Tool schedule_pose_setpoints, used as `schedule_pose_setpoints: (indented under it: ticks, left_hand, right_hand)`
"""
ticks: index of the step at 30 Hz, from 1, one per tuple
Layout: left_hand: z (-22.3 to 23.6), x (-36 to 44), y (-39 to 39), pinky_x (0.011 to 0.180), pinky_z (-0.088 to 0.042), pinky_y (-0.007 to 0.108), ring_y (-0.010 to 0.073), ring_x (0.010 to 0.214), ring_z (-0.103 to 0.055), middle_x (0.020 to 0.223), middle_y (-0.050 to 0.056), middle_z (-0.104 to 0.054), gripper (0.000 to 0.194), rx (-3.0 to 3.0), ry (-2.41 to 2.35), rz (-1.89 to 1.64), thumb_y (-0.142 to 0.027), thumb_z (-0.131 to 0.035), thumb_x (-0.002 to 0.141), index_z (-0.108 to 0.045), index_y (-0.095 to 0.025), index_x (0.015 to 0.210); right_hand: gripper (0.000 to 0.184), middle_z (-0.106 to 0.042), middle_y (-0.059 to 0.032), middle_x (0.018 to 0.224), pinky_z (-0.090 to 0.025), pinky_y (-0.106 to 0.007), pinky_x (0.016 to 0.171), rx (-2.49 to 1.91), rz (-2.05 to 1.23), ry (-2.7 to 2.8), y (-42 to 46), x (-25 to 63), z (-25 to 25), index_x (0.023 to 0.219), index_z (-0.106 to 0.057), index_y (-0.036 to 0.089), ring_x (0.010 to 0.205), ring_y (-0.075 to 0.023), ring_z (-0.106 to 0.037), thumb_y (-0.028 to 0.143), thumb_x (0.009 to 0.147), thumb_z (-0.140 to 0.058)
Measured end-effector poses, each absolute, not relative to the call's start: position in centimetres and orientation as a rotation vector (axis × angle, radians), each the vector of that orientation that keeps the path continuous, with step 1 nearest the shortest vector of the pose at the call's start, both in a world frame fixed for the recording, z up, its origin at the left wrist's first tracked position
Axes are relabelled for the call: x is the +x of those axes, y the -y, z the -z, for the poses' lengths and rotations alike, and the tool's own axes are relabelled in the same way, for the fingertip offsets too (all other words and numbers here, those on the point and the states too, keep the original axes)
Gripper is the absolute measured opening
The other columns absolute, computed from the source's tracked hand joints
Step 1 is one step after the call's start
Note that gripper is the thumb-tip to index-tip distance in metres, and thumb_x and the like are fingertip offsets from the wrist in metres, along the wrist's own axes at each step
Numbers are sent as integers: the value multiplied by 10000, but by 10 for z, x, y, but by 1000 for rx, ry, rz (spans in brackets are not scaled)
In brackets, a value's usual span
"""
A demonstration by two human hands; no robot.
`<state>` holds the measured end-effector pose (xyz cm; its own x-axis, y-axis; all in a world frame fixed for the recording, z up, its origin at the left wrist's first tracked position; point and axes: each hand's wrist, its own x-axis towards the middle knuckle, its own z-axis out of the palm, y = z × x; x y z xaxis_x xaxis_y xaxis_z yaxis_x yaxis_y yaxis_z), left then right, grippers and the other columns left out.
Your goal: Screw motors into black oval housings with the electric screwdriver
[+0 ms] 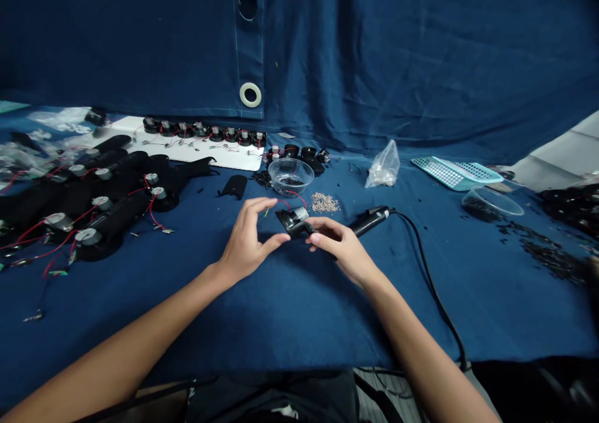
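Note:
Both hands meet over the blue cloth at a small black plastic part point(292, 219) with a red wire running from it. My left hand point(248, 242) curls round the part's left side, thumb and fingers closed on it. My right hand point(339, 243) pinches its right end with the fingertips. Just right of my right hand lies a black electric screwdriver point(370, 221), its cable trailing toward the table's front edge. Behind the hands is a small heap of silver screws point(324, 203).
A clear bowl point(291, 175) with dark bits stands behind the hands. Black motor assemblies with red wires point(100, 208) crowd the left side, and a white board point(224, 155) carries more. A plastic bag point(384, 167), teal basket point(456, 172) and another clear bowl point(492, 201) are at right.

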<state>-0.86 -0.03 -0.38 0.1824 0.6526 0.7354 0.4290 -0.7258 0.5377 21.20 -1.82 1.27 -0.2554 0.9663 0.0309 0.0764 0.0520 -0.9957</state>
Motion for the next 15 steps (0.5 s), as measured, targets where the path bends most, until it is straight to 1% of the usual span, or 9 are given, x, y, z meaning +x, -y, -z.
schedule_pose_setpoints:
  ticks: [2,3,4,5,6,8,10,12,15]
  left_hand:
    - [2,-15,-7,1061,-369,422,233,1227,-465,1295,120,-495,498,2150,-1066,-1582,-518,-439,941,-438,-186,1313]
    - [1,-19,-10,1063,-359,414,223,1227,-471,1303,113,-507,475,2086,-1083,-1525,-502,-356,973,-444,-188,1318]
    - [0,-22,-14,1055,-360,404,210,1202,-498,1275,99,-546,461,2024,-1098,-1418,-481,-285,995,-465,-194,1307]
    - [-2,-25,-17,1036,-370,392,198,1150,-538,1206,80,-602,463,1972,-1106,-1281,-465,-236,1007,-504,-198,1273]
    - [-3,-28,-20,1005,-388,379,189,1070,-582,1094,60,-655,477,1936,-1105,-1132,-464,-211,1010,-550,-199,1218]
    - [-5,-33,-25,906,-429,353,179,869,-628,847,25,-682,509,1901,-1112,-879,-490,-217,1002,-618,-191,1093]
    - [-6,-37,-28,786,-444,324,167,711,-604,697,-2,-632,504,1905,-1132,-736,-526,-270,980,-638,-185,1020]
    - [-8,-39,-30,702,-431,299,158,646,-572,652,-17,-592,489,1916,-1148,-661,-547,-309,961,-635,-186,1014]
    - [-9,-42,-32,687,-417,286,162,692,-572,714,-6,-611,463,1972,-1144,-578,-547,-348,942,-642,-190,951]
  right_hand:
    - [411,-648,-47,1082,-459,-345,881,-1156,-1249,1558,17,218,-16,1133,-631,220,936,-170,-602,367,760,-725]
    - [424,-645,-44,1110,-443,-357,922,-1181,-1214,1606,16,221,-18,1136,-628,225,979,-177,-598,369,751,-733]
    - [439,-642,-44,1133,-428,-369,954,-1205,-1177,1653,16,223,-20,1143,-622,227,1016,-185,-592,377,747,-737]
    - [454,-638,-46,1149,-418,-380,973,-1228,-1136,1701,16,225,-22,1152,-614,226,1044,-193,-587,389,746,-736]
    - [466,-634,-50,1159,-415,-390,982,-1250,-1086,1752,16,226,-24,1159,-608,224,1062,-200,-583,402,746,-733]
    - [479,-625,-58,1164,-415,-400,988,-1284,-958,1859,16,227,-25,1165,-604,220,1081,-211,-576,425,749,-725]
    - [484,-612,-64,1163,-420,-399,983,-1297,-817,1970,15,227,-24,1166,-607,219,1084,-216,-570,438,750,-721]
    - [485,-603,-67,1157,-426,-390,976,-1290,-711,2063,15,227,-21,1172,-606,217,1074,-215,-569,437,754,-718]
    - [484,-593,-63,1138,-434,-376,962,-1294,-633,2148,14,226,-17,1182,-598,215,1049,-206,-571,429,763,-712]
